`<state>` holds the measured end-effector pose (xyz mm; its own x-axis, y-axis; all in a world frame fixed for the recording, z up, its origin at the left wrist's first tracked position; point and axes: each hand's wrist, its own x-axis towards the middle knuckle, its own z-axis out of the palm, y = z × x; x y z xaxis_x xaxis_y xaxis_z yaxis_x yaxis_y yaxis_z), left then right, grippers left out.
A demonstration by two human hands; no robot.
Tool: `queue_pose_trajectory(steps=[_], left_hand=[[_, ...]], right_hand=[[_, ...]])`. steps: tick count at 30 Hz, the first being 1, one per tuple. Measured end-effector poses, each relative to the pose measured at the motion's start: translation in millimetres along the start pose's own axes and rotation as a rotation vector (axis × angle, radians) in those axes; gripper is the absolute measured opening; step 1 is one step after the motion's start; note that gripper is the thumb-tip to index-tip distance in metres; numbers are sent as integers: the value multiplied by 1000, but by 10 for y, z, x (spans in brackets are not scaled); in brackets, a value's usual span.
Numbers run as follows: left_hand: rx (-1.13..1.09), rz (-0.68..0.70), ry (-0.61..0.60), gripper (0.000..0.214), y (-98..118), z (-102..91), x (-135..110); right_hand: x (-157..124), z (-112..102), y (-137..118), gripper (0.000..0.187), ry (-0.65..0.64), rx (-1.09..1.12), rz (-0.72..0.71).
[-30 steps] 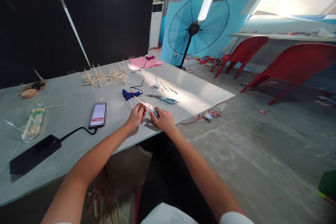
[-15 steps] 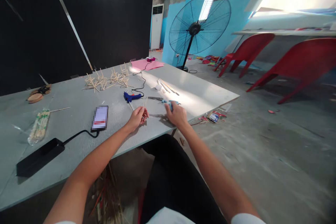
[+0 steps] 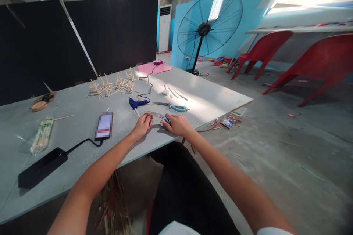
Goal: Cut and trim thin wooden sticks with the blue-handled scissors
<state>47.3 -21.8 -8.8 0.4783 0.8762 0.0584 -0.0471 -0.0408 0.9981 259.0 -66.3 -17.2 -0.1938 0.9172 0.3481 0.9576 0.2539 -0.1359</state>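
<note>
My left hand (image 3: 142,126) is closed in a pinch near the table's front edge, around a thin wooden stick that is mostly hidden by the fingers. My right hand (image 3: 178,125) is wrapped round blue-handled pliers (image 3: 166,119), whose metal jaws point left towards my left fingertips. Whether the jaws touch the stick I cannot tell. Just beyond the right hand lie light-blue-handled scissors (image 3: 178,108). A blue glue gun (image 3: 138,102) rests on the table past my left hand, its cord trailing away to the back.
Joined wooden sticks (image 3: 113,86) stand at the table's back. Loose sticks (image 3: 176,91) lie right of the glue gun. On the left are a phone (image 3: 104,125), a black holder (image 3: 42,167) and a bag of sticks (image 3: 42,136). Pink paper (image 3: 154,68) lies far back; a fan (image 3: 204,29) stands beyond.
My right hand has moved left and nearer, away from the scissors' spot, and now shows pliers in its grip beside my left hand. The left hand's stick, upright before, no longer stands out clearly.
</note>
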Motion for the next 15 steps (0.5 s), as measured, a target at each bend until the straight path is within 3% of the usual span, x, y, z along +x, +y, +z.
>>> queue_pose_trajectory(steps=[2,4,6,11,15], left_hand=[[52,47,-22,37,0,4,-9],[102,100,-64,39,-5,14,-16],[113,105,-72,40,-12,25,-14],[57,2,28,39,-17,32,17],[33,2,44,36,-34,32,33]], right_hand=[[5,1,5,55,34,-12,153],[3,-1,17,59,108,-22,395],[-13,-3,24,57,151,-21,483],[-61,2,-12,50,43,8,59],[-42,-11,-30,49,17,8,-9]])
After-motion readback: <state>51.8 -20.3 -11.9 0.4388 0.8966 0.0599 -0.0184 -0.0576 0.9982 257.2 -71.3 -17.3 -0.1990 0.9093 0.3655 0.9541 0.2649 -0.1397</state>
